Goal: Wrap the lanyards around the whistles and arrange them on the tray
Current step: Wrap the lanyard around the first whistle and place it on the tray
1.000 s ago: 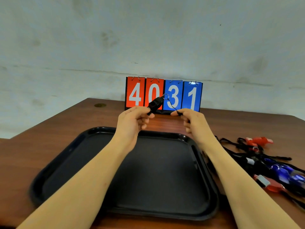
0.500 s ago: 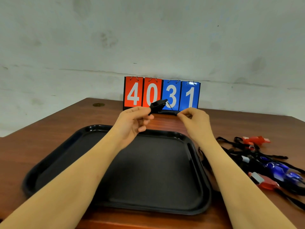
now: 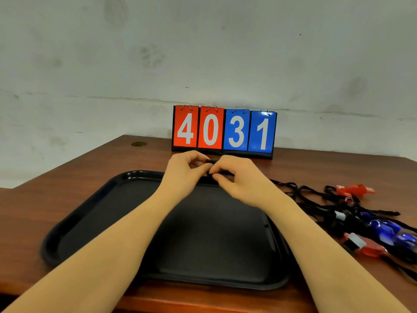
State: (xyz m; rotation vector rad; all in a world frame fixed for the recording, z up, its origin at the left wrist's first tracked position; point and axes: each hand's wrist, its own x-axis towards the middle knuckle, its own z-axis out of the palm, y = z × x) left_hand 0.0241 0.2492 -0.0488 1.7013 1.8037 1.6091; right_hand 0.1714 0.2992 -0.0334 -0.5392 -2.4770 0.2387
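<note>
Two hands meet above the far edge of the tray (image 3: 94, 213): left hand (image 3: 182, 175) and right hand (image 3: 239, 179) curl their fingers (image 3: 198, 164) onto a black whistle (image 3: 211, 161), mostly hidden between them. More whistles (image 3: 354, 190) with lanyards lie along the worktop's (image 3: 67, 177) right edge.

Black whistle (image 3: 211, 161) — mostly hidden, a short dark end showing — is being pinched between the left hand (image 3: 184, 171) and right hand (image 3: 237, 177) over the far rim of the tray (image 3: 90, 206). The tray, black and shallow, is lying flat. To its right, red whistles (image 3: 354, 190) and blue whistles (image 3: 388, 231) are lying tangled in black lanyards (image 3: 316, 204).
</note>
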